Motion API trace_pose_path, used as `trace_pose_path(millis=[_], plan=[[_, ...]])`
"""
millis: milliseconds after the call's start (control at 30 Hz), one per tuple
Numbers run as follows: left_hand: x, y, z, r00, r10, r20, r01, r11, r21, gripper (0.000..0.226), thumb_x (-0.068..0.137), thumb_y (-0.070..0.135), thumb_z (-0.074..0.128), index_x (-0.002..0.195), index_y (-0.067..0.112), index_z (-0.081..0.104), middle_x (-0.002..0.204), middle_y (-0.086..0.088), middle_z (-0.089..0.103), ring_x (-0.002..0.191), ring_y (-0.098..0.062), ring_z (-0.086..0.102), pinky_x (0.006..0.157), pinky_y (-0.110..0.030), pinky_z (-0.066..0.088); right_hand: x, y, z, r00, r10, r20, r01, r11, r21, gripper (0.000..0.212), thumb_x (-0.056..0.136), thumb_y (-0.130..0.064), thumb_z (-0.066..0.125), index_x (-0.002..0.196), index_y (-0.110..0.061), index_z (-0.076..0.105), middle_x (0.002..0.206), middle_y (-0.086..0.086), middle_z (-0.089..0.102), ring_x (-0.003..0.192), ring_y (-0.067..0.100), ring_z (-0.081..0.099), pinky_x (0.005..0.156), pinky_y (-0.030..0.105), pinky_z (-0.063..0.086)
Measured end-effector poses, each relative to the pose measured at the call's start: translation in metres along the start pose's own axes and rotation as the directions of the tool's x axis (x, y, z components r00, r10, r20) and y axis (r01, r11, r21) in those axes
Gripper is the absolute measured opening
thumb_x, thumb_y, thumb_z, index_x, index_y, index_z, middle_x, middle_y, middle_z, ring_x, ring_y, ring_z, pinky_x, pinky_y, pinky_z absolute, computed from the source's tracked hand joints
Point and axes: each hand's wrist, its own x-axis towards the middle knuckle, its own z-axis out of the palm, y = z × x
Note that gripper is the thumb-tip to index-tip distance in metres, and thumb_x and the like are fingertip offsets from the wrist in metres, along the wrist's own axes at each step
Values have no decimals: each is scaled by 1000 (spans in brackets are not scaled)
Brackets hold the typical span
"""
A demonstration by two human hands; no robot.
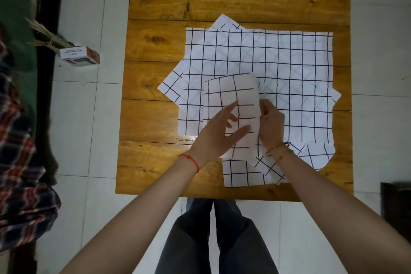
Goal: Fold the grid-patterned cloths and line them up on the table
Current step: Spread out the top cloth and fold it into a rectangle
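step: folding cloth point(231, 100) over the pile point(289, 62) | left hand point(219, 131) spread flat on it | right hand point(270, 124) pinched its 3 o'clock edge | advice: square the edges before creasing

White tiled floor point(93, 118) with thin grey joints, dully lit. At centre, square wooden table point(222, 0) of honey-coloured planks, dark knots and a glossy glare spot near its 7 o'clock side. At 9 o'clock, small white and orange box point(79, 55) lying on the tiles. At 10 o'clock, green surface point(15, 35) edged by a dark frame. At 8 o'clock, plaid fabric point(20, 162), blurred. At 4 o'clock, dark furniture corner point(395, 204).
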Motion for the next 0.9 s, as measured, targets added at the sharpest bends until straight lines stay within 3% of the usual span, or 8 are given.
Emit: trace_pose_path(millis=[133, 267, 333, 400, 500, 600, 733, 900], plan=[[-4, -16, 8, 999, 3, -47, 1, 996, 93, 54, 97, 41, 48, 145, 19, 37, 128, 0, 51, 117, -16, 48, 98, -37, 48, -2, 1, -18, 956, 289, -54, -260, 918, 301, 36, 99, -25, 41, 78, -13, 67, 67, -8, 65, 57, -3, 57, 60, 17, 44], [-1, -41, 1, 997, -27, -72, 51, 933, 356, 54, 96, 25, 51, 146, 14, 34, 141, -7, 42, 129, -25, 35, 107, -37, 39, 0, 10, -20, 969, 243, 31, -244, 970, 19, 27, 93, -31, 52, 72, -18, 62, 65, -10, 60, 60, -2, 52, 73, 17, 40], [0, -49, -2, 996, -42, -83, 73, 910, 409, 55, 95, 23, 52, 147, 13, 34, 144, -7, 38, 130, -26, 33, 107, -40, 39, 1, 14, -19, 975, 219, 45, -220, 975, 22, 13, 88, -26, 61, 87, -15, 67, 74, -6, 65, 66, -4, 54, 68, 1, 37], [3, -56, -6, 995, -41, -92, 78, 885, 460, 58, 93, 21, 53, 147, 13, 33, 148, -5, 35, 132, -27, 31, 105, -43, 41, 1, 18, -17, 982, 186, 30, -187, 982, 29, 12, 86, -20, 65, 92, -11, 68, 78, -4, 65, 69, 3, 56, 62, -4, 36], [10, -61, -12, 995, -43, -85, 84, 822, 564, 64, 93, 20, 53, 150, 16, 25, 154, -3, 27, 136, -28, 24, 109, -43, 37, 4, 18, -13, 987, 162, -2, -162, 987, 4, 11, 86, -17, 64, 91, -9, 67, 76, -1, 64, 68, 9, 56, 60, 2, 40], [19, -61, -18, 996, -44, -72, 80, 767, 637, 68, 94, 21, 51, 152, 17, 17, 158, -1, 18, 140, -29, 17, 113, -43, 31, 6, 15, -8, 987, 147, -57, -149, 988, -32, 10, 86, -17, 61, 91, -8, 63, 76, 0, 62, 70, 14, 56, 68, 28, 52], [33, -59, -22, 995, -72, -69, 100, 710, 697, 73, 96, 24, 49, 154, 18, 6, 161, 1, 8, 145, -28, 11, 115, -43, 27, 7, 4, 1, 988, -118, -100, 83, 949, -303, 16, 85, -21, 55, 97, -10, 53, 95, 7, 56, 88, 23, 51, 74, 32, 43], [48, -57, -22, 991, -119, -58, 124, 677, 725, 73, 100, 29, 44, 154, 18, -4, 162, 2, -5, 148, -27, -3, 120, -44, 14, 10, -25, 32, 875, -373, 307, 479, 756, -447, 43, 89, -24, 45, 130, -10, 47, 134, 8, 49, 128, 29, 39, 104, 44, 37]])
